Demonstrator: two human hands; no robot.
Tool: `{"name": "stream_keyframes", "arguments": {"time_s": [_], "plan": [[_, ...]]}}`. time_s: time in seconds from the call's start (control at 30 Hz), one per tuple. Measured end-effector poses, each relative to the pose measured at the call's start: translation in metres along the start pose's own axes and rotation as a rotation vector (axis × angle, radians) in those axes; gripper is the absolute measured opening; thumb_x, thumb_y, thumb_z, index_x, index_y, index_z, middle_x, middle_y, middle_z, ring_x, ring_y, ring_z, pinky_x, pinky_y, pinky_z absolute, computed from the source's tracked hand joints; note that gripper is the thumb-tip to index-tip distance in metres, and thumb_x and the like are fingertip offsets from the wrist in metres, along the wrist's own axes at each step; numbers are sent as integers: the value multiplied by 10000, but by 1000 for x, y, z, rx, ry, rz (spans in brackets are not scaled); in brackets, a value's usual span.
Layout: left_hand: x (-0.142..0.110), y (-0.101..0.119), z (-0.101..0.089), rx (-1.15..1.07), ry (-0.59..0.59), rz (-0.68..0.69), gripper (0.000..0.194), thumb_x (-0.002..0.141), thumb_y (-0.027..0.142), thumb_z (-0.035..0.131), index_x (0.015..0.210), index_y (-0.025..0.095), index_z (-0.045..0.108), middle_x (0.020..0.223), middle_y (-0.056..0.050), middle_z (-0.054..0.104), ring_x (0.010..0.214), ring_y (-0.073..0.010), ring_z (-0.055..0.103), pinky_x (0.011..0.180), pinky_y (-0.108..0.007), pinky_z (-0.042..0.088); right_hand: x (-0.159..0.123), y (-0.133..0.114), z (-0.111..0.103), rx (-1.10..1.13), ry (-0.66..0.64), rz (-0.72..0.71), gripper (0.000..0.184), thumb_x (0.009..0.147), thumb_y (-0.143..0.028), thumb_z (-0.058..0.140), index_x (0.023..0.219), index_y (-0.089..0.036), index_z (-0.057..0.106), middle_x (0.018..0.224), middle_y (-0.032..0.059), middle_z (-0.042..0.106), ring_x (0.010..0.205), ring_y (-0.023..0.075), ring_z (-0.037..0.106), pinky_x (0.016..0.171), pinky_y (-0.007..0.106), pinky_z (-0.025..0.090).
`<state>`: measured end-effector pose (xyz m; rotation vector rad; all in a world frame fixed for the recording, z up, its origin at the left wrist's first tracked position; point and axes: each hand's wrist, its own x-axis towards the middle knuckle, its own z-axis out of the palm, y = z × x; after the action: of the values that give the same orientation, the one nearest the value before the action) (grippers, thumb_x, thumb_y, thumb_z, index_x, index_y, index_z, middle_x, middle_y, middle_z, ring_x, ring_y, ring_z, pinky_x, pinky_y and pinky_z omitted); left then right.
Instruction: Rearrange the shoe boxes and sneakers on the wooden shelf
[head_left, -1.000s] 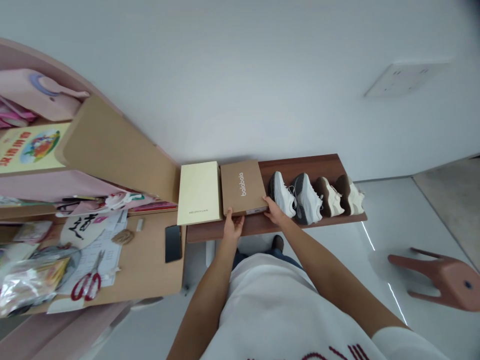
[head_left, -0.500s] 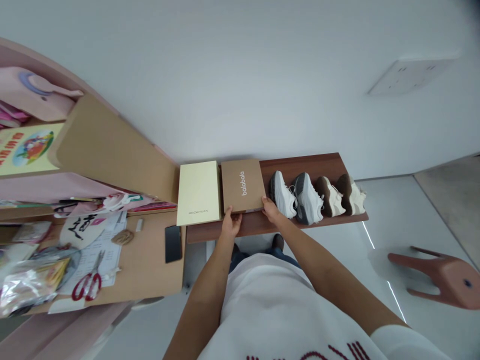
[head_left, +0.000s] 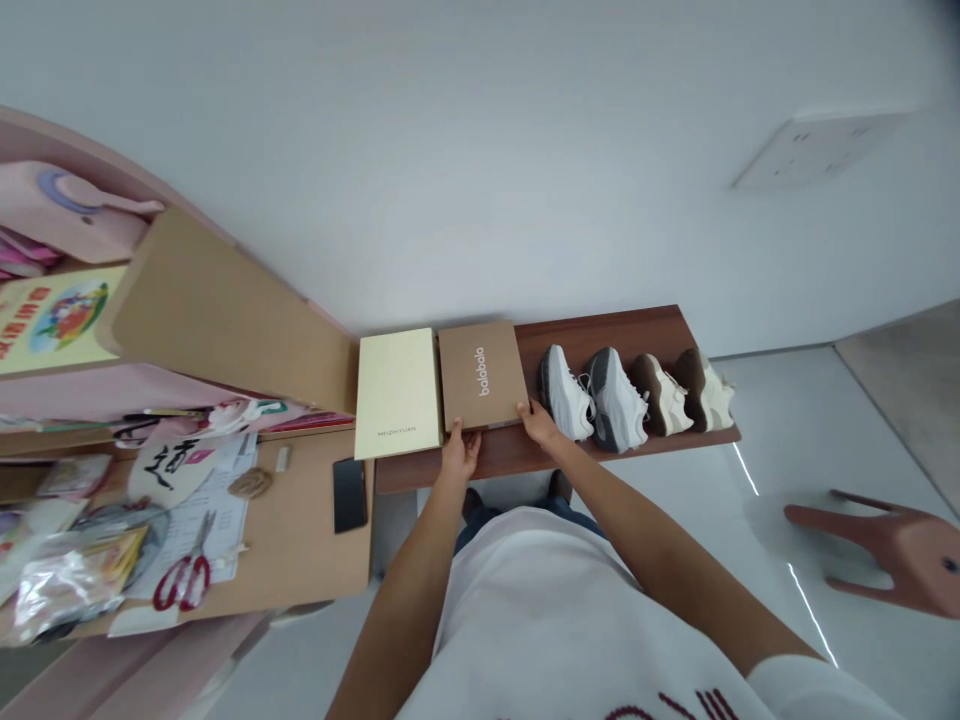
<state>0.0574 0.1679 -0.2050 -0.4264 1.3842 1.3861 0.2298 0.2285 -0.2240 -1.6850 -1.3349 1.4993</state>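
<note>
A brown shoebox [head_left: 482, 375] marked "balabala" lies on a dark wooden shelf board [head_left: 611, 325]. My left hand [head_left: 460, 452] grips its front edge near the left corner, thumb on the lid and fingers lower down. At the front right corner, my right hand [head_left: 538, 422] holds the same box with its fingers bent round the side. Just left of it, close against it, is a pale yellow box [head_left: 397, 385] marked "MEIZHIYUAN". White and grey sneakers [head_left: 616, 400] stand to the right, followed by cream and brown shoes [head_left: 664, 395].
On the left a desk [head_left: 300, 540] carries a black phone [head_left: 349, 495], red-handled scissors [head_left: 185, 572], papers and plastic bags. A tan panel [head_left: 240, 310] rises beside the boxes. White wall lies behind the board. A reddish-brown stool [head_left: 900, 555] stands on the floor at right.
The brown box has shifted slightly left toward the pale yellow box, with both hands on it. The view has tilted a little. The shoes stay in place.
</note>
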Motion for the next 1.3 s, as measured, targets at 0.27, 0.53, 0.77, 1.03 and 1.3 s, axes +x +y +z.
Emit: {"name": "stream_keyframes", "arguments": {"time_s": [0.27,0.53,0.77,1.03,1.3], "plan": [[-35,-53,-6,219,6,-56,169,915,329,647,1061,249,619,1103,-80,643,981,-162,684,921,-338,559,-44,24,-89,-118,175,-147,421,883,-390,533,1239,-211,669,1261,131,681,1179,287,634,1074,483,482],[-61,-130,83,487,-206,217,448,670,8,770,1038,234,649,1302,-93,650,1395,-237,483,1139,-345,384,-39,30,-144,-317,168,-68,442,821,-210,525,1235,-218,676,1184,106,696,1134,292,631,1103,467,450],[-79,-160,125,660,-119,517,701,602,2,790,1233,226,581,1591,-155,374,1551,-313,180,1235,-445,217,-39,61,-213,-377,214,-98,460,828,-242,498,1262,-174,638,1204,141,654,1123,302,614,1098,507,441],[-93,-185,131,813,-279,644,404,715,27,737,1032,276,702,1554,-92,456,1571,-302,90,1211,-541,262,-33,83,-231,-357,255,-80,411,770,-264,586,1175,-191,605,1179,135,614,1083,293,606,1049,487,480],[-84,-191,128,834,-399,523,203,784,36,682,748,236,665,1553,-50,463,1574,-321,25,1169,-705,197,-31,96,-237,-273,127,101,147,792,-315,645,917,-238,628,937,86,708,1012,300,666,961,439,494]]}}
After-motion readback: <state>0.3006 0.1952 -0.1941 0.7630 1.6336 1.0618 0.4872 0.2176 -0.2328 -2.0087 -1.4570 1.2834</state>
